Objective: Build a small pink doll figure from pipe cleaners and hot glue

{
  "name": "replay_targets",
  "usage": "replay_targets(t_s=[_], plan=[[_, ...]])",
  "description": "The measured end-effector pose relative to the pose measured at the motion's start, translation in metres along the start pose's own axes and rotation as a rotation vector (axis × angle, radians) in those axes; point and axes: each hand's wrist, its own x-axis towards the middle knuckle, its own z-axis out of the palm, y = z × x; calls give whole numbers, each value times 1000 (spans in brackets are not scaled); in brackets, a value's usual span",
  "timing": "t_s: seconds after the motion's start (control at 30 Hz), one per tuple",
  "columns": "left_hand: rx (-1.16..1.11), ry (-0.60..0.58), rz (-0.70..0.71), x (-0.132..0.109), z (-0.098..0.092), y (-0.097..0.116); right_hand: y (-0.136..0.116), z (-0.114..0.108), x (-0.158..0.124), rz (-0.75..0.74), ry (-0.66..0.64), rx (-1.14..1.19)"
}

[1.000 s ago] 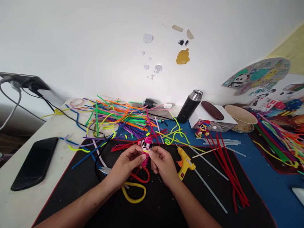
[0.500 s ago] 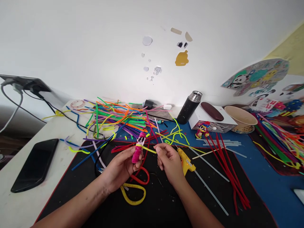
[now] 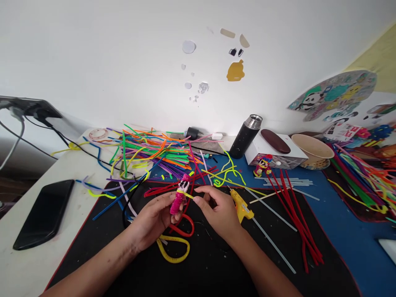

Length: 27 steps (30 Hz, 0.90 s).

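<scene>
In my left hand (image 3: 159,210) I hold a small figure (image 3: 177,202) wound from magenta pipe cleaner, upright and leaning slightly right, with a black-and-white face patch near its top. A yellow pipe cleaner (image 3: 188,195) runs round it below the face and sticks out to the right. My right hand (image 3: 218,208) is at that yellow end, its thumb tip against it and the index finger raised and curved above. The other fingertips of this hand are partly hidden. Below the figure lie a red loop (image 3: 187,227) and a yellow measuring tape (image 3: 173,260).
A yellow glue gun (image 3: 243,205) lies just right of my right hand, near clear glue sticks (image 3: 275,245) and red pipe cleaners (image 3: 301,222). Behind are a colourful pipe cleaner heap (image 3: 154,150), a black flask (image 3: 246,138) and a finished figure (image 3: 262,166). A phone (image 3: 43,214) lies left.
My right hand has moved left, closer to the figure, and its index finger has lifted away from the thumb. Less of the yellow end shows. The view has shifted slightly.
</scene>
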Motion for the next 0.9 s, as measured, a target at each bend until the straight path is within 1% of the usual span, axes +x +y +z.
replay_targets(t_s=[0.1,0.17,0.3,0.47,0.53,0.77,0.83,0.9], plan=[[1,-11,-20,1,1,-2,-7,-2,2,-101,-56,-96],[-5,-12,-37,1,1,-4,-10,-1,2,-142,-69,-144],[2,-14,-45,1,1,-5,-10,2,2,-170,-53,-214],[75,5,-39,2,0,-7,-8,4,1,-215,-99,-218],[105,1,-39,2,-1,-8,-7,4,1,-229,-112,-230],[255,-23,-59,4,-3,-5,-3,6,0,-254,-142,-397],[293,-19,-58,4,-3,-5,-4,6,0,-245,-143,-402],[337,-1,-42,4,-5,-5,-5,6,-1,-205,-143,-359]])
